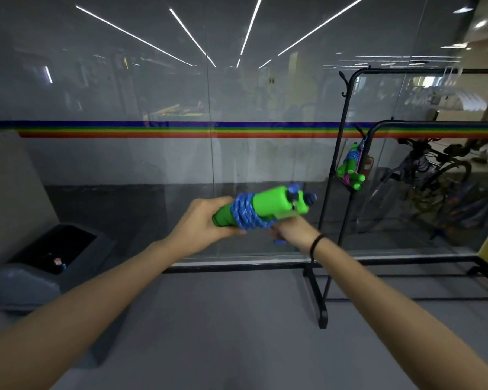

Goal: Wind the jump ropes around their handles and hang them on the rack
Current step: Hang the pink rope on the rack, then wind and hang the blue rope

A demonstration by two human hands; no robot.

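Observation:
In the middle of the view my left hand grips the near end of a pair of bright green jump rope handles. A blue rope is coiled several times around them. Under the handles my right hand pinches the blue rope, whose loose end pokes out below its fingers. A black metal rack stands to the right. From one of its side hooks hangs another wound jump rope with green handles.
A glass wall with a rainbow stripe runs straight ahead. A dark grey bin sits on the floor at the left. Bicycles stand behind the glass at the right. The rack's black base bars lie on the grey floor.

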